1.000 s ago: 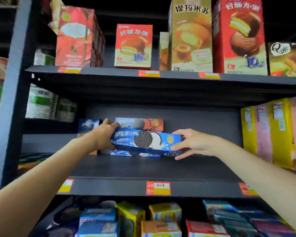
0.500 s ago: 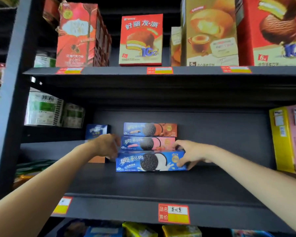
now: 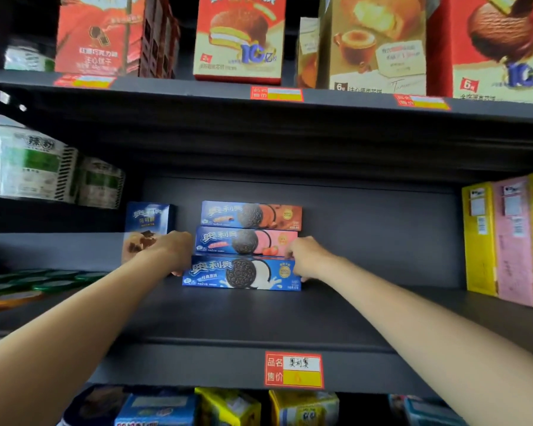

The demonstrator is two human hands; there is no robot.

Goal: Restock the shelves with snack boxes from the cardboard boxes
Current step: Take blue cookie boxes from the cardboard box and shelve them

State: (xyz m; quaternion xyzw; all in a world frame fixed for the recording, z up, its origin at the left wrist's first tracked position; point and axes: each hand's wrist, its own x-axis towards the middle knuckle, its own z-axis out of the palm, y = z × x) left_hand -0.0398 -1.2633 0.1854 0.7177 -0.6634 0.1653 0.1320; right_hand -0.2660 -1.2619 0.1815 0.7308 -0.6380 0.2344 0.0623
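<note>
— Holding the blue cookie box (image 3: 242, 273) by its two short ends, are we?

— We are: our left hand (image 3: 174, 252) is clamping the left end, our right hand (image 3: 305, 259) the right, with the box lying flat on the middle shelf (image 3: 366, 318) near its back edge.

— Anything stacking there?

— We are seeing a pink-ended box (image 3: 246, 241) and a brown-ended box (image 3: 251, 214) piling up just behind. Bare shelf is stretching forward to the front edge and rightward toward the yellow and pink boxes (image 3: 505, 241).

Place: retail shop, snack aisle.
Fixtures: dark metal shelves (image 3: 259, 321) in tiers.
Pricing: red-and-yellow price tag (image 3: 294, 369) on near shelf edge.
Stock: boxed cookies (image 3: 246, 244) far centre; pie boxes (image 3: 239, 38) above.
</note>
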